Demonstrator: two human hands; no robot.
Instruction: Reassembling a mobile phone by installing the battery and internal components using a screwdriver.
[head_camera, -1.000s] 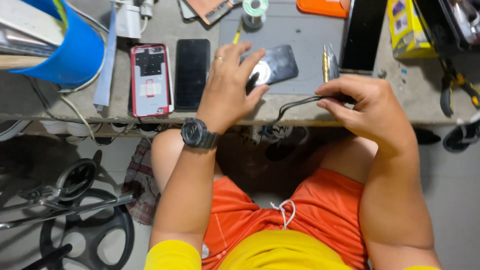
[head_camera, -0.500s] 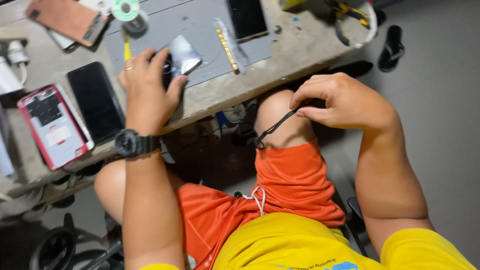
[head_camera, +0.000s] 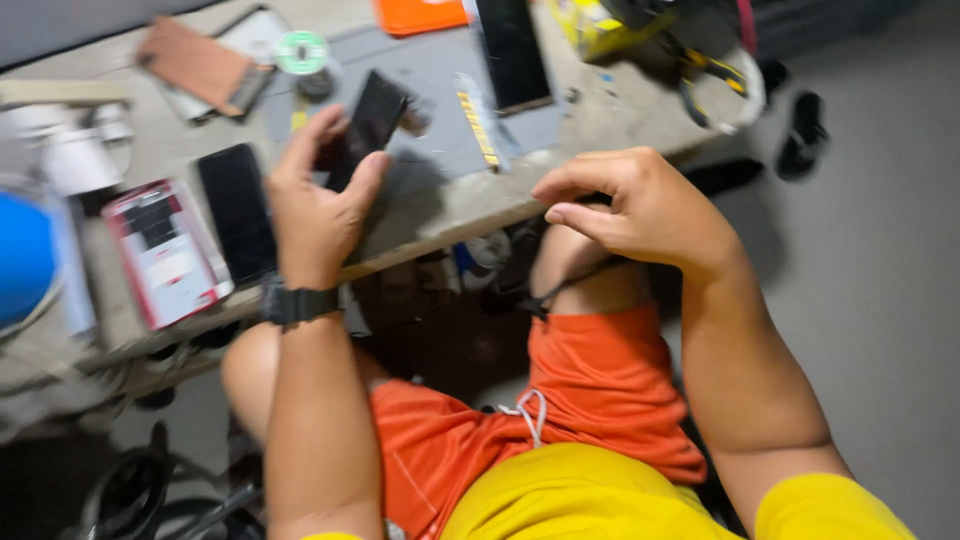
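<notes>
A dark phone (head_camera: 368, 128) is gripped in the left hand (head_camera: 315, 210) above the bench (head_camera: 430, 215); tweezers (head_camera: 565, 285) are pinched in the right hand (head_camera: 640, 205). Nothing looks opened yet; the work seems barely started.

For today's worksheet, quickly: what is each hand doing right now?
Left hand: closed around a dark phone.
Right hand: pinched shut on thin dark tweezers.

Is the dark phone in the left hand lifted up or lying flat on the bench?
Lifted: the left hand grips the dark phone tilted above the grey mat.
</notes>
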